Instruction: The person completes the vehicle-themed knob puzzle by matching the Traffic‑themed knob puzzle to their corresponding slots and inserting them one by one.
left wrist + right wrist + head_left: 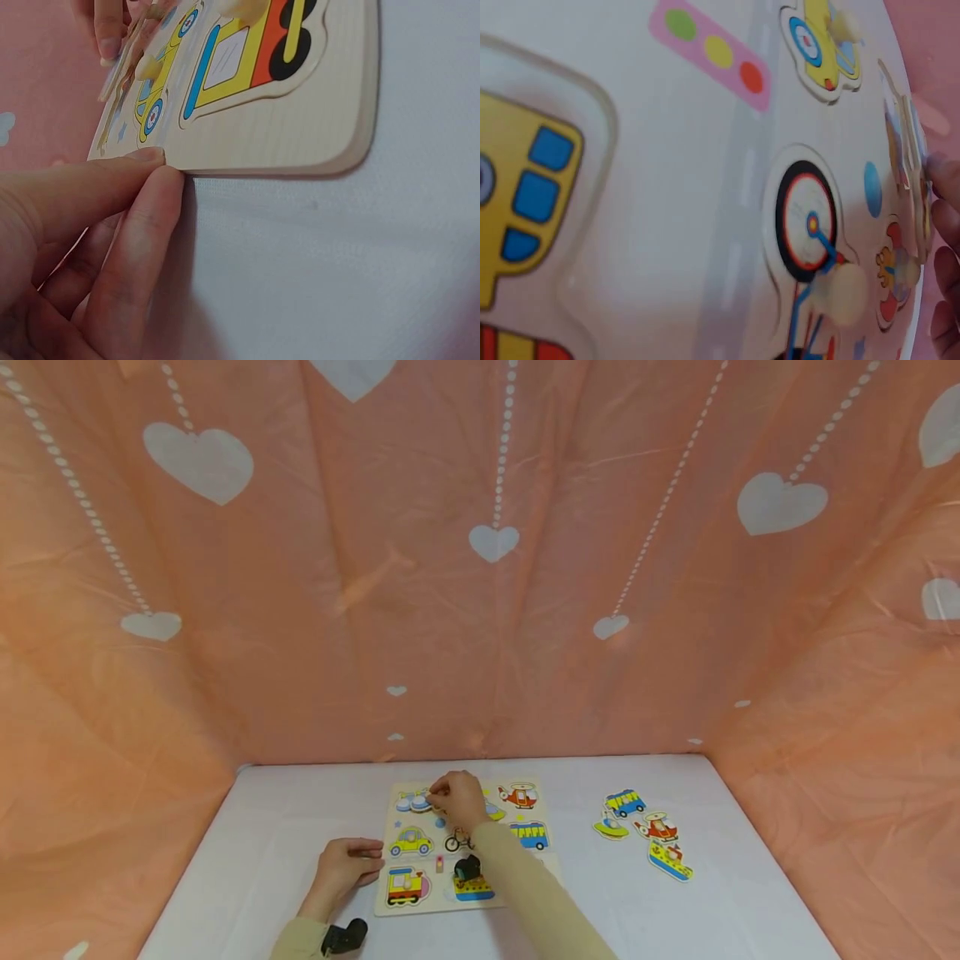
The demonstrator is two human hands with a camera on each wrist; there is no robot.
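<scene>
A wooden knob puzzle board (437, 908) with vehicle pictures lies on the table. My right hand (459, 802) reaches over its far left part and pinches a flat blue-and-white puzzle piece (420, 804). Seen edge-on in the right wrist view, that piece (918, 169) is tilted over the board by the fingertips; its picture is mostly hidden. At the board's left edge, my left hand (347, 867) grips the rim between thumb and index finger (154, 202). Close by sit the yellow car piece (410, 842) and the train piece (405, 887), each in its slot.
Right of the board lie loose pieces: a blue-and-yellow bus (626, 803), a green saucer-like piece (611, 830), a red helicopter (657, 827) and a yellow ship (671, 861). A bicycle piece (808, 225) sits mid-board. A pink curtain (480, 652) with hearts stands behind the white table (277, 810).
</scene>
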